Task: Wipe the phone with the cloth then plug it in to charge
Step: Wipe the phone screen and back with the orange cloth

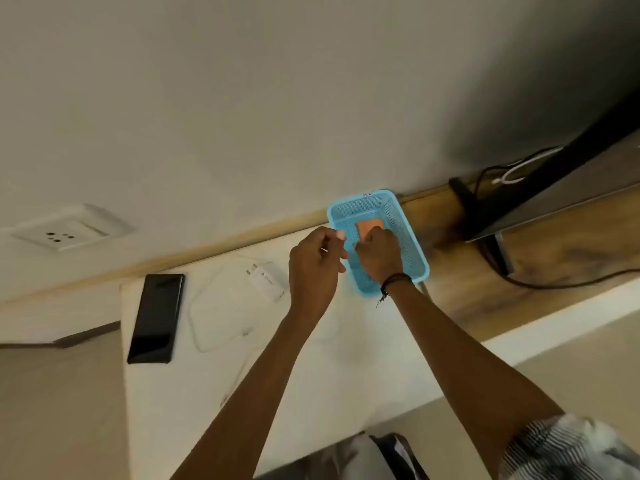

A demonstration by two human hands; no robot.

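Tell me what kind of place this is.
Probably a room at home or in a hotel: a wooden shelf along a plain wall, a wall socket, and what looks like a television with its cables.

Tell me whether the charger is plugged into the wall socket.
Unplugged. The white charger lies on the counter with its pins bare, apart from the wall socket.

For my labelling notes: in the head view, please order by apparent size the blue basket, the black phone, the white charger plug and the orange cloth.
1. Blue perforated plastic basket
2. Black rectangular phone
3. White charger plug
4. Orange folded cloth, unsure: the right hand partly covers it, so it may equal the plug.
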